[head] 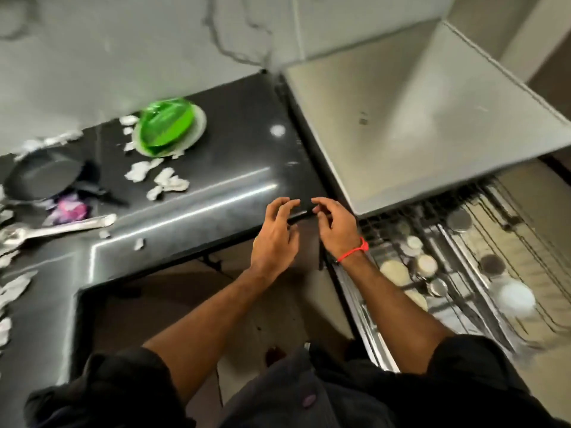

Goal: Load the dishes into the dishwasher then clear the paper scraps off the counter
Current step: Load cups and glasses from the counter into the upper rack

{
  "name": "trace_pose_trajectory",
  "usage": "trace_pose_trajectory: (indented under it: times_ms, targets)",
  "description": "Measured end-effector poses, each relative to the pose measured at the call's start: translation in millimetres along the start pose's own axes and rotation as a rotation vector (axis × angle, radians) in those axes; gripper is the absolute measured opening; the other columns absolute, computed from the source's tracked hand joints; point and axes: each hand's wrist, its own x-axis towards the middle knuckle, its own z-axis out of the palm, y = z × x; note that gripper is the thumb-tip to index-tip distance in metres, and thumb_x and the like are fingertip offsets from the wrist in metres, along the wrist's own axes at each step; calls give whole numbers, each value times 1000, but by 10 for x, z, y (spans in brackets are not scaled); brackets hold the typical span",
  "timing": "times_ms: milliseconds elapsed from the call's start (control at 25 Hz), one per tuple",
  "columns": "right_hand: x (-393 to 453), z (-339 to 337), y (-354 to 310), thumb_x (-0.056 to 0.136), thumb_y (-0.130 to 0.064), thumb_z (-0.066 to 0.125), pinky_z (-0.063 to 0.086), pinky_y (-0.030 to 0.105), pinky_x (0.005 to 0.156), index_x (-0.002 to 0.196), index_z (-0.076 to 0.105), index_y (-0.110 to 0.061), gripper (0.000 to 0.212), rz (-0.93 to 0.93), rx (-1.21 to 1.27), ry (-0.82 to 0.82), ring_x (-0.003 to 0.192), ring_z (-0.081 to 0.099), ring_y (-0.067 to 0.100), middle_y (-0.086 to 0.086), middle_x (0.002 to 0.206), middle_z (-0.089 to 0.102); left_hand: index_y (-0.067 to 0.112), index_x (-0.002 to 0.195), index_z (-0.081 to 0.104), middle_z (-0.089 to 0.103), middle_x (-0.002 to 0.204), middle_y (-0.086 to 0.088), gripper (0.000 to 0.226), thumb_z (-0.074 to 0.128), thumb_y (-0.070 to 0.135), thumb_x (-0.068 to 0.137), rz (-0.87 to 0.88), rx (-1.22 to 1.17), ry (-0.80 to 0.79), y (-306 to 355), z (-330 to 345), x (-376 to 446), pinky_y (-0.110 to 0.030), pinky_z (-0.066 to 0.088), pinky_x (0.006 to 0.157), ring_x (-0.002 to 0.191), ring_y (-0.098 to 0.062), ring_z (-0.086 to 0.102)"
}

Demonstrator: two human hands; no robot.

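Black L-shaped counter (216,168) fills the left; beside it the dishwasher's steel top (417,118) overhangs a pulled-out rack (463,273) holding round dishes. On the counter, a green bowl (167,125) sits on a plate, a frying pan (46,176) points its handle rightward, and paper scraps (168,180) lie scattered. Left hand (275,239) and right hand (335,228) hover empty, fingers curled apart. No legible writing.

pan (43,177) blurred | rack (463,273) contents indistinct | spoon (55,229) cut off left
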Motion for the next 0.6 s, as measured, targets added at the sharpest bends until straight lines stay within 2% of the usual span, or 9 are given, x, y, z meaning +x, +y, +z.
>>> trace_pose_trajectory:
  times_ms: [120,240,280,360,480,600]
  targets:
    - [29,551,-516,88,3,53,50,29,91,118,65,-12,36,-99,26,-132,93,64,16,3,101,67,27,139,48,38,144,6,53,60,10,91,-134,43,140,-388,-565,-269,-43,59,65,78,-11,60]
    - [25,1022,-956,89,-1,54,52,33,89,123,63,-15,38,-182,43,-286,93,63,18,1,108,64,27,139,48,34,146,6,51,60,14,91,-300,64,272,-723,-1041,-596,-45,59,68,78,-15,61]
    - [17,1140,-1084,90,-2,54,52,35,90,126,60,-16,40,-201,38,-350,94,61,18,2,114,63,27,140,47,31,149,4,51,61,16,92,-349,75,296,-801,-1166,-698,-46,59,70,83,-17,63]
    - [0,1311,-1299,91,-3,56,50,35,96,136,53,-18,48,-229,16,-470,104,59,18,4,130,57,26,141,44,23,155,-1,55,65,21,91,-416,104,333,-910,-1352,-864,-48,60,78,106,-24,62]
    - [-36,1448,-1504,90,-4,57,47,42,103,145,44,-16,57,-300,43,-598,125,52,20,5,144,49,27,145,38,7,163,-3,65,69,34,88,-544,172,386,-942,-1498,-1033,-59,52,92,136,-33,42]
    - [-75,1426,-1578,91,-5,57,44,45,108,148,41,-15,60,-404,47,-709,134,46,22,6,149,45,30,148,35,-4,164,-2,71,70,39,87,-692,223,449,-792,-1503,-1174,-62,35,105,143,-34,25]
